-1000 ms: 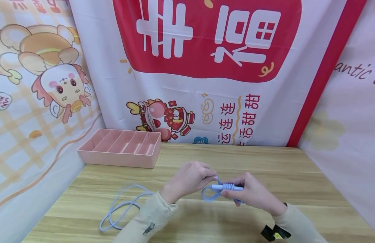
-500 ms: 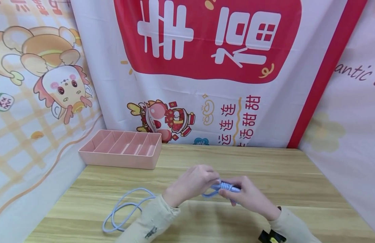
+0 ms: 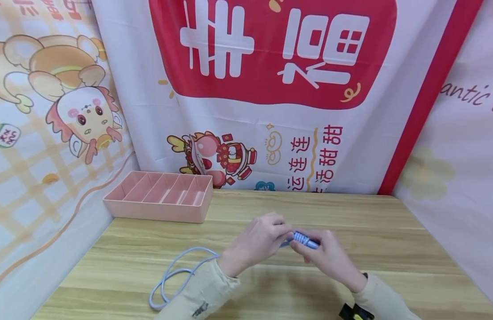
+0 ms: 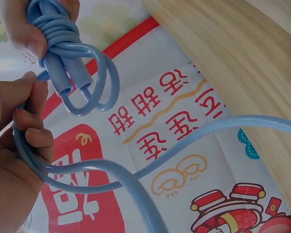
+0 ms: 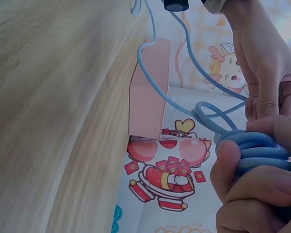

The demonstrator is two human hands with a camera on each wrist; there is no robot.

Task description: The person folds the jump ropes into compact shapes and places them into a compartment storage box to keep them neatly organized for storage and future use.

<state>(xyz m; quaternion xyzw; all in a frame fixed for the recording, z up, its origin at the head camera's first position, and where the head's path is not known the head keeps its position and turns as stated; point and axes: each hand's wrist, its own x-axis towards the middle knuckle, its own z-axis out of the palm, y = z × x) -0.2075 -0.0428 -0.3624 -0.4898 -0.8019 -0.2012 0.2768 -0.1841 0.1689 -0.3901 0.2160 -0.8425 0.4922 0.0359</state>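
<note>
A light blue jump rope has its cord wound in several turns round its two handles [image 4: 56, 75], which lie side by side. My right hand [image 3: 330, 258] grips this wound bundle [image 3: 304, 240], its fingers curled round the coils [image 5: 264, 153]. Right against it, my left hand [image 3: 256, 242] pinches the cord close to the bundle. In the left wrist view the cord [image 4: 199, 130] runs through the curled fingers of that hand [image 4: 17, 155], and small loops hang past the handle ends. A loose length of cord [image 3: 194, 248] trails from the left hand to the table.
A pink box [image 3: 158, 211] with several compartments stands at the table's back left corner. Printed cloth [image 3: 238, 111] hangs behind the wooden table [image 3: 350, 213] and at both sides. A black device [image 3: 355, 312] is strapped at the right wrist.
The left hand has moved right, up to the bundle, and the cord loop between the hands is mostly hidden now. The bundle has tilted, and the loose cord on the table has shifted right.
</note>
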